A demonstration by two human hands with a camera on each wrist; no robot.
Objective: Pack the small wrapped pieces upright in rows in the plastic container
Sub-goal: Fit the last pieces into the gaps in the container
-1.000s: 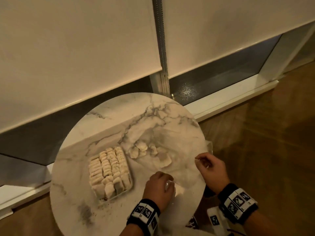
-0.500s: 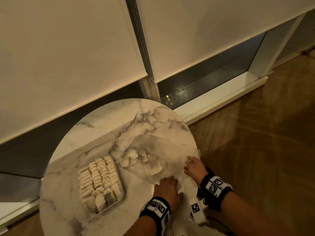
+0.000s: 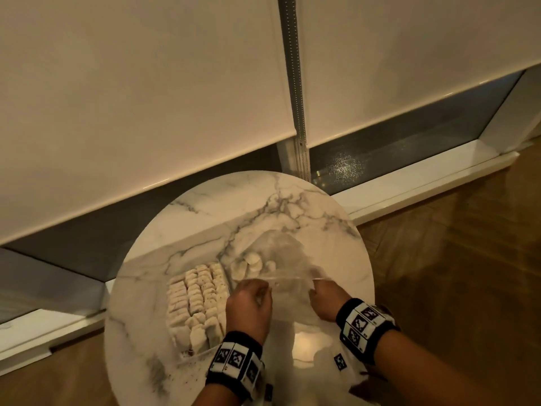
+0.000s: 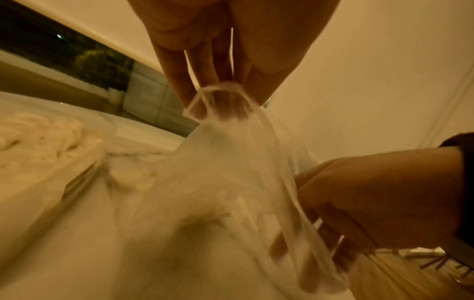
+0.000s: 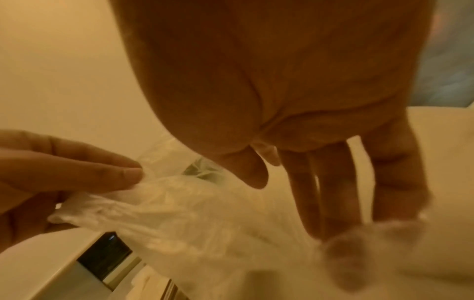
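Fingers (image 4: pixel 179 81) pinching clear bag (image 3: pixel 281 259), pieces (image 3: pixel 248 263) beyond

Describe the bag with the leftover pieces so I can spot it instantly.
On the round marble table, just right of the full container, lies a clear plastic bag. Both hands, left hand and right hand, pinch its near edge; unlike the container's rows, its pieces lie loose.

**A dim, amber-lit corner by the window**

A round white marble-patterned desk (image 3: pixel 205 218) with grey veins stands on a brown wooden parquet floor (image 3: pixel 456 273). Behind it, two cream roller blinds (image 3: pixel 140 92) hang most of the way down, a grey metal post (image 3: pixel 294 83) running between them. Dark window glass (image 3: pixel 409 136) shows below the blinds (speckled with a small reflection). A white sill (image 3: pixel 424 183) runs along the base of the window.
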